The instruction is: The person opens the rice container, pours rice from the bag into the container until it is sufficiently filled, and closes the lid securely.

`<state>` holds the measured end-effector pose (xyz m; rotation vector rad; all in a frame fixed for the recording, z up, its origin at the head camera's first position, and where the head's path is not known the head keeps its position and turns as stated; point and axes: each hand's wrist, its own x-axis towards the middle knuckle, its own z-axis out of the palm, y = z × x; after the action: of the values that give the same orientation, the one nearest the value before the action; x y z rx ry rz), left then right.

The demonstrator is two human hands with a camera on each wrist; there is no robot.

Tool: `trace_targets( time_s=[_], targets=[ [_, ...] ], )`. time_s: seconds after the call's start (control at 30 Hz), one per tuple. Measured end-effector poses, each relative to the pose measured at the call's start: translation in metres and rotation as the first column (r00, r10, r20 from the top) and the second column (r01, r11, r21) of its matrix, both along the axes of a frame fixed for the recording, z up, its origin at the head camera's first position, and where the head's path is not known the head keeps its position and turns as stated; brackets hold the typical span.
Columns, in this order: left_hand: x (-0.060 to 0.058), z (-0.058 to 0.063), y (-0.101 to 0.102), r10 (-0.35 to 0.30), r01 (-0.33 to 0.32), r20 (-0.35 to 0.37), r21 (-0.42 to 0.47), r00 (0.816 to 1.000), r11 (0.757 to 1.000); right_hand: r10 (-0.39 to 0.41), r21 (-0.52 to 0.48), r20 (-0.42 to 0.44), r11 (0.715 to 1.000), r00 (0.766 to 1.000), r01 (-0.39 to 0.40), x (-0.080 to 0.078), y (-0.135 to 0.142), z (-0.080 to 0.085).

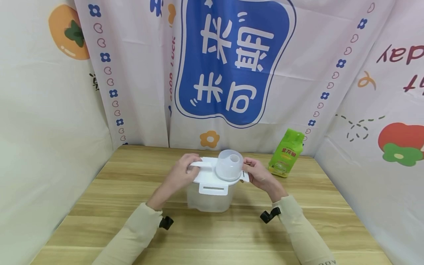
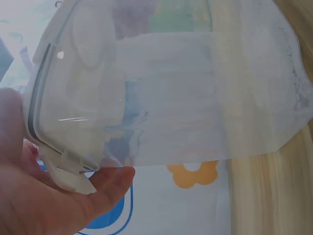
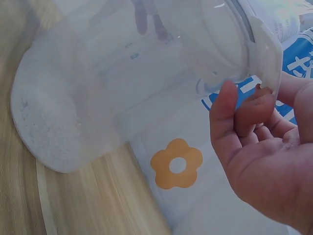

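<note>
A translucent storage container (image 1: 210,200) stands upright on the wooden table, with a white lid (image 1: 207,175) on top. The lid carries a handle (image 1: 201,164) on the left and an upside-down clear cup (image 1: 229,165) on the right. My left hand (image 1: 185,169) grips the lid's left end beside the handle; in the left wrist view its fingers lie by the side latch (image 2: 68,175). At the opposite end, my right hand (image 1: 260,175) pinches the right latch (image 1: 244,176), its fingers curled at the flap. The front latch (image 1: 213,189) sticks outward from the lid. Pale specks show at the container's bottom (image 3: 44,117).
A green printed bag (image 1: 286,152) stands at the table's back right, near the curtain. Printed white curtains (image 1: 142,92) enclose the wooden table (image 1: 215,243) at the back and both sides. Black wrist mounts (image 1: 166,222) sit on both sleeves.
</note>
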<state>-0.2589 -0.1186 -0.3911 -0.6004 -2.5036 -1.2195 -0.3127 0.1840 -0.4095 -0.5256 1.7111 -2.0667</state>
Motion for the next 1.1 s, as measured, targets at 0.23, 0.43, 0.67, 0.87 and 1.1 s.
trace_targets(
  time_s=[0.23, 0.43, 0.67, 0.87, 1.1],
  targets=[
    [0.009, 0.005, 0.005, -0.012, 0.016, 0.031, -0.147, 0.999, 0.989, -0.073, 0.026, 0.019, 0.997, 0.997, 0.073, -0.003, -0.001, -0.006],
    [0.009, 0.016, 0.007, -0.061, 0.053, -0.019, -0.282, 0.998, 0.958, -0.125, 0.043, 0.052, 0.992, 0.991, 0.123, -0.003, -0.007, -0.018],
    [0.001, 0.029, 0.011, -0.151, 0.127, -0.03, -0.392, 0.988, 0.911, -0.196, 0.02, 0.088, 0.981, 0.977, 0.195, 0.002, -0.013, -0.034],
    [-0.005, 0.028, 0.013, -0.185, 0.155, -0.044, -0.38, 0.982, 0.912, -0.103, -0.052, 0.066, 0.993, 0.993, 0.106, 0.008, -0.007, -0.047],
    [-0.006, 0.027, 0.016, -0.193, 0.16, -0.062, -0.353, 0.979, 0.922, 0.12, -0.117, -0.031, 0.986, 0.992, -0.123, 0.016, 0.006, -0.052]
  ],
)
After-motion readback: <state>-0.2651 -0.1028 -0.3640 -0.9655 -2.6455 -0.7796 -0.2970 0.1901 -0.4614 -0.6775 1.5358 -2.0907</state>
